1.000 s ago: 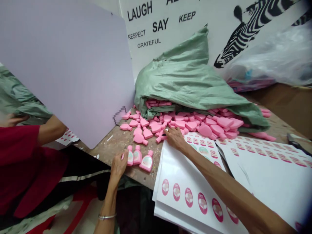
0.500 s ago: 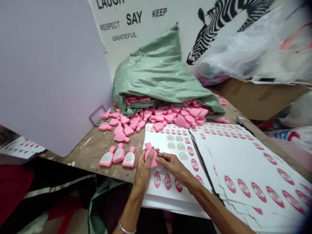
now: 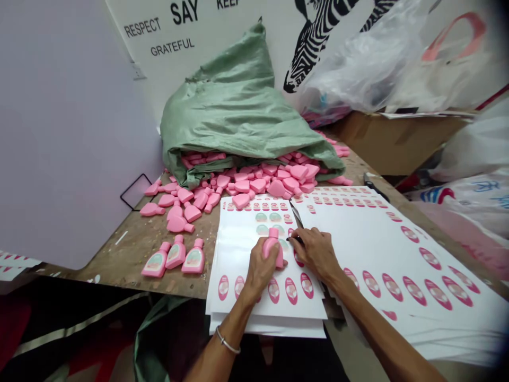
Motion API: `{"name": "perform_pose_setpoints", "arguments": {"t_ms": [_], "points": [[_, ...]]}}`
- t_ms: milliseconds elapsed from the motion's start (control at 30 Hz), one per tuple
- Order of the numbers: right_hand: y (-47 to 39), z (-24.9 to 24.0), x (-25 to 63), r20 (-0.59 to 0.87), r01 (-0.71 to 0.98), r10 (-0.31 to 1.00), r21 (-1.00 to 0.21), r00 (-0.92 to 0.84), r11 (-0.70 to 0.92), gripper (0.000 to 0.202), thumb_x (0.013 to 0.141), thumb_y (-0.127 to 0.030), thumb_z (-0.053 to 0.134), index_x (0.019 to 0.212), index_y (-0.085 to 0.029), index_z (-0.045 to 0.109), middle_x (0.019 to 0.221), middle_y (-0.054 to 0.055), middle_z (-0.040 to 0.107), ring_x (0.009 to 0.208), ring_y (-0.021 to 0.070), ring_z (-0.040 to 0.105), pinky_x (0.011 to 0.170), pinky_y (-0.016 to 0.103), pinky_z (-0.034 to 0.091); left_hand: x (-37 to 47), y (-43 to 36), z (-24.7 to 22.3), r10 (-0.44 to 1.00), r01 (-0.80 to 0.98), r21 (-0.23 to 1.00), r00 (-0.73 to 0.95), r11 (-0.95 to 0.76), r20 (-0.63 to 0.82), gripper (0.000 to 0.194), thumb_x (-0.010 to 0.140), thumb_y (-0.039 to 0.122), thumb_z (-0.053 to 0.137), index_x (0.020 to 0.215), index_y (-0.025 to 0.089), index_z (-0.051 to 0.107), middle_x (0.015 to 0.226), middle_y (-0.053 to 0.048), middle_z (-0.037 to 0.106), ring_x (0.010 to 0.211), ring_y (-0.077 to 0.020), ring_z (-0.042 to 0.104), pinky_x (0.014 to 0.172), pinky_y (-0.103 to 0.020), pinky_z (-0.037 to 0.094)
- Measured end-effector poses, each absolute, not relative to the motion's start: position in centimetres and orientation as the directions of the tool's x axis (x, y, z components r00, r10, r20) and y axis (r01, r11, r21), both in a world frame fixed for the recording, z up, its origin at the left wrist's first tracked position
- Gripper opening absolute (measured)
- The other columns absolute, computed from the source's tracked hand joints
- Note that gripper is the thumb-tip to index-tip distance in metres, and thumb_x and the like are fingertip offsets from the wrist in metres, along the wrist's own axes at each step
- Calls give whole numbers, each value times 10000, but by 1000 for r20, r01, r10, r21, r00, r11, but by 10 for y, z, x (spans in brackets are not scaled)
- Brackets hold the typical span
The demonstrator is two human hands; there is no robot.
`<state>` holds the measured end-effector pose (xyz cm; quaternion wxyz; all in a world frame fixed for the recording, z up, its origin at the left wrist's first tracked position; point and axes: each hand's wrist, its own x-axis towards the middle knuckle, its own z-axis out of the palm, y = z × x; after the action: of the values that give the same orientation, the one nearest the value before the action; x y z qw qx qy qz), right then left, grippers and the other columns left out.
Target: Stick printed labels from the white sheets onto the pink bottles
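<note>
Head-cam view down onto a worktable (image 3: 111, 254), w/ two bare hands at work over printed sheets. L hand (image 3: 260, 268) is closed round a small pink bottle (image 3: 272, 250), cap pointing up & away, thumb along its side; no label shows on the face in view. Bottle is above the L sticker sheet (image 3: 234, 249), approx. mid-sheet, nr green oval stickers (image 3: 261, 229). A silver bracelet (image 3: 226, 342) is on the L wrist.

R hand (image 3: 318, 253) is just beside the bottle, palm down, fingers bent & pinched on a small dark item (image 3: 289, 239), too small to ID. It's over the inner edges of the L sticker sheet & the R sticker sheet (image 3: 350, 228), which has pink oval stickers (image 3: 393, 287) along its bottom & R side.

To L of the sheets, three labelled pink bottles (image 3: 193, 259) lie on the table, caps away from viewer. Behind, a pile of pink bottles (image 3: 243, 185) spills from a green sack (image 3: 226, 116), w/ some loose ones to the L. Lilac panel (image 3: 71, 116) at far L; black-handled tool (image 3: 374, 185) by the R sheet's back edge. Back R: cardboard box (image 3: 397, 143) & clear plastic bag (image 3: 350, 74). Wall has a zebra print (image 3: 318, 37) & words, incl. "SAY" & "GRATEFUL".
</note>
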<state>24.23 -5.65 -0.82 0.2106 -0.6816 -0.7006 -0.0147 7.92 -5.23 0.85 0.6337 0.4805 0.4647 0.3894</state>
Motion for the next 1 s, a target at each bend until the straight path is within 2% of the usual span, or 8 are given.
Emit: {"name": "perform_pose_setpoints", "arguments": {"t_ms": [300, 400, 567, 633, 700, 833, 900, 1000], "points": [[-52, -10, 247, 250, 906, 967, -419, 49, 62, 142, 819, -357, 554, 813, -225, 605, 720, 0, 645, 713, 183, 560, 721, 312, 329, 77, -53, 1, 947, -42, 980, 268, 194, -176, 398, 809, 526, 544, 991, 172, 524, 745, -5, 557, 544, -148, 638, 536, -258, 522], [-51, -11, 242, 306, 922, 948, -385, 84, 43, 164, 786, -376, 592, 790, -213, 601, 684, 11, 634, 687, 188, 559, 715, 317, 339, 77, -53, -1, 950, -69, 984, 279, 165, -139, 404, 813, 530, 536, 996, 170, 523, 774, -9, 560, 544, -138, 630, 531, -255, 529], [-55, -9, 237, 459, 920, 887, -367, 50, 138, 172, 778, -367, 600, 768, -196, 583, 690, 29, 633, 694, 192, 559, 761, 347, 358, 75, -54, 1, 950, -169, 966, 274, 197, -146, 433, 807, 544, 539, 997, 156, 526, 832, -26, 561, 558, -121, 620, 578, -283, 556], [-58, -5, 237, 459, 880, 885, -449, 82, 152, 203, 759, -397, 616, 740, -200, 571, 698, 30, 632, 683, 186, 560, 755, 347, 379, 73, -54, 2, 950, -219, 951, 272, 216, -153, 456, 801, 555, 545, 1010, 150, 527, 850, -40, 573, 580, -122, 620, 605, -297, 563], [-60, 1, 239, 395, 781, 906, -609, 153, 134, 255, 745, -448, 625, 723, -201, 563, 705, 27, 626, 663, 175, 556, 710, 328, 408, 72, -53, 1, 949, -260, 934, 261, 246, -177, 477, 791, 567, 556, 1015, 147, 531, 857, -52, 585, 604, -131, 626, 624, -312, 568], [-64, 17, 244, 172, 436, 938, -899, 301, 25, 355, 720, -532, 641, 708, -185, 565, 657, 0, 570, 587, 130, 497, 568, 263, 402, 71, -50, -1, 944, -384, 870, 235, 310, -233, 540, 774, 632, 530, 963, 126, 547, 841, -81, 611, 653, -164, 640, 625, -334, 574], [-67, 25, 241, 97, 323, 954, -946, 283, 0, 367, 709, -536, 655, 721, -176, 587, 661, -5, 557, 580, 115, 475, 546, 248, 384, 70, -51, 0, 931, -436, 828, 250, 354, -266, 601, 779, 678, 471, 933, 104, 562, 784, -93, 621, 665, -186, 641, 611, -342, 575], [-73, 34, 228, 18, 278, 985, -960, 169, -30, 377, 725, -526, 647, 882, -183, 663, 627, -22, 528, 556, 103, 441, 518, 240, 364, 66, -55, 9, 907, -464, 785, 291, 411, -303, 631, 803, 684, 415, 960, 97, 588, 758, -94, 635, 652, -196, 642, 591, -352, 577]]}}
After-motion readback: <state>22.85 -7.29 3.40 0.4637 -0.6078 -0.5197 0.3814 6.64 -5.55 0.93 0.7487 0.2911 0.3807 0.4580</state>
